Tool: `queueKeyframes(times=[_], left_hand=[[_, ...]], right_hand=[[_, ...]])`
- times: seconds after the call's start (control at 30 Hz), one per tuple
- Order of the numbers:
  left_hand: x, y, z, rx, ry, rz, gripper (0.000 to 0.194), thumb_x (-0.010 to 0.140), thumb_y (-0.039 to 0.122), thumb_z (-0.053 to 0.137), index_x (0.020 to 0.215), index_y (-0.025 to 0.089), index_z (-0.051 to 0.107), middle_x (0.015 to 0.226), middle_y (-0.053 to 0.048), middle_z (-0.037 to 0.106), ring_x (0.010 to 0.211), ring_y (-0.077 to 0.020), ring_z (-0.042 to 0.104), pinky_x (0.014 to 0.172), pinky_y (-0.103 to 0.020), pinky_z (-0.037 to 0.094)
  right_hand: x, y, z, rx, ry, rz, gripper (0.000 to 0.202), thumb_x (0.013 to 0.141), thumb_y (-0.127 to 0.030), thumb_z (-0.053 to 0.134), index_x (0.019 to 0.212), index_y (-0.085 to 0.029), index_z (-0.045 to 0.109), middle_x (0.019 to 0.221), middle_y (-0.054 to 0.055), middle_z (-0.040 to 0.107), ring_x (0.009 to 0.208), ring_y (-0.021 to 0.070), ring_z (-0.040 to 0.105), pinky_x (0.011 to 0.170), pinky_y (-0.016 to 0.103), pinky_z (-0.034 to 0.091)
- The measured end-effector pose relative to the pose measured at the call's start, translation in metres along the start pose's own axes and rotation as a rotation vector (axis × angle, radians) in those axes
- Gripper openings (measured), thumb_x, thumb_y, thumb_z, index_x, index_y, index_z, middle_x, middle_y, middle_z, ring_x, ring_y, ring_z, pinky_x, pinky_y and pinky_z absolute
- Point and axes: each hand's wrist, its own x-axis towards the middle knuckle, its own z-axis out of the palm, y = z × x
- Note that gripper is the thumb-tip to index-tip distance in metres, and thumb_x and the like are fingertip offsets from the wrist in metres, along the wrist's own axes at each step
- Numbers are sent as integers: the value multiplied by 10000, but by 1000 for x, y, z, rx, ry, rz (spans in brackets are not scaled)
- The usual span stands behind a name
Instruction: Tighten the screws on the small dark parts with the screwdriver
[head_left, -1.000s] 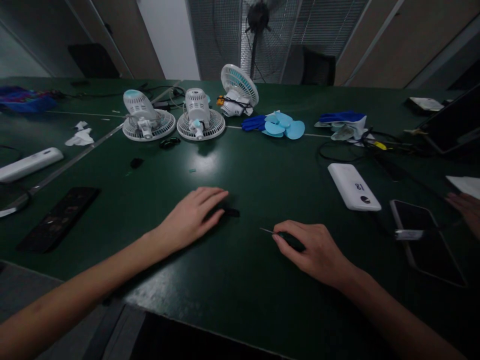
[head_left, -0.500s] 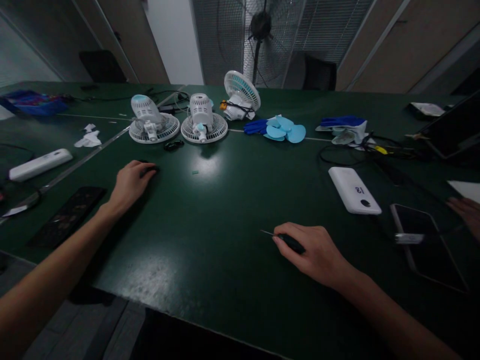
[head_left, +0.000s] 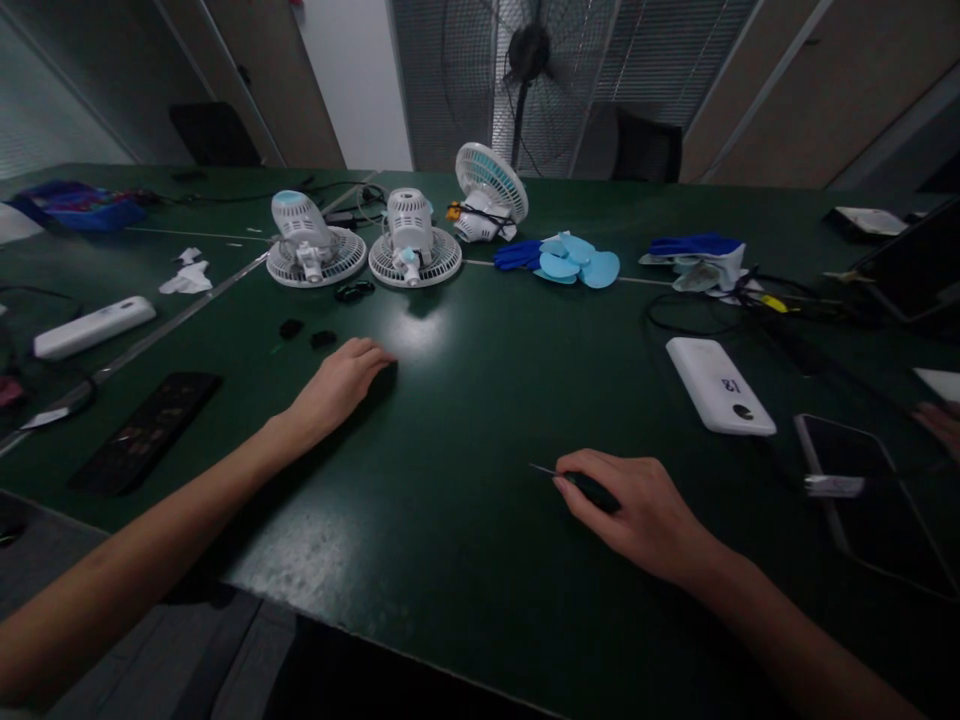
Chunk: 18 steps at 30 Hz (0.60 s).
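My right hand [head_left: 634,505] is closed round the dark handle of a small screwdriver [head_left: 592,490], its thin metal shaft pointing left over the green table. My left hand [head_left: 341,388] rests low at the table, fingers together and tips down on the surface. Whatever lies under those fingertips is hidden. To the left of that hand are two small black pieces [head_left: 291,328] [head_left: 323,339], with a thin greenish bit beside them. Behind lie two white fan heads [head_left: 315,250] [head_left: 414,250], face down, with a small black part [head_left: 354,290] in front.
A third fan [head_left: 487,195], blue fan blades [head_left: 577,262] and gloves [head_left: 694,255] lie along the back. A white power bank [head_left: 720,385] and a phone [head_left: 874,490] are at right, near another person's hand [head_left: 937,425]. A black tray [head_left: 142,430] and a white bar-shaped device [head_left: 94,327] lie left.
My left hand has moved right, away from the black pieces, which now show on the table. Its fingertips now cover the spot where a small green strip lay. My right hand keeps the screwdriver.
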Motion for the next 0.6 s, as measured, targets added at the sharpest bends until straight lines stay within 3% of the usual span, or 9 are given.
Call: queueKeyframes(times=[0.1, 0.17, 0.3, 0.37, 0.47, 0.6], left_hand=[[-9, -17, -13, 38, -13, -21, 345, 1036, 313, 415, 1183, 148, 681, 1162, -143, 648, 1049, -275, 608, 940, -424, 501], [-13, -34, -20, 9, 57, -88, 320, 1014, 320, 468, 1199, 157, 673, 1176, -125, 646, 1010, -255, 631, 924, -404, 518], [-15, -72, -28, -262, 407, -378, 324, 963, 324, 556, 1200, 139, 674, 1190, -92, 657, 915, -178, 680, 886, -327, 558], [-16, -89, -27, -354, 527, -470, 336, 924, 315, 595, 1181, 123, 697, 1123, -93, 688, 889, -173, 698, 881, -314, 569], [-19, -102, -23, -387, 555, -497, 380, 896, 330, 638, 1202, 116, 706, 1029, -99, 724, 894, -194, 715, 893, -325, 572], [-23, -105, -22, -413, 579, -500, 364, 905, 353, 640, 1164, 106, 711, 1024, -108, 735, 896, -191, 718, 902, -327, 571]], right_hand=[[0, 0, 0, 4, -1, 13, 200, 1038, -329, 508, 1112, -215, 656, 966, 28, 732, 756, 144, 683, 649, 260, 516], [0, 0, 1, 2, -5, 18, 199, 1038, -326, 508, 1115, -217, 655, 967, 25, 730, 760, 144, 684, 652, 260, 516], [-1, 1, 2, -14, 9, 15, 185, 1033, -313, 511, 1113, -224, 652, 959, 19, 731, 752, 141, 682, 657, 258, 513], [-1, 1, 2, -22, 16, 13, 180, 1029, -314, 517, 1116, -228, 649, 966, 17, 735, 756, 142, 686, 664, 260, 514], [-1, 2, 2, -27, 6, 17, 187, 1030, -322, 513, 1123, -235, 650, 974, 16, 739, 770, 146, 695, 674, 267, 519], [0, 1, 1, -19, -13, 28, 204, 1034, -338, 500, 1123, -241, 656, 973, 12, 739, 767, 149, 697, 667, 272, 524]])
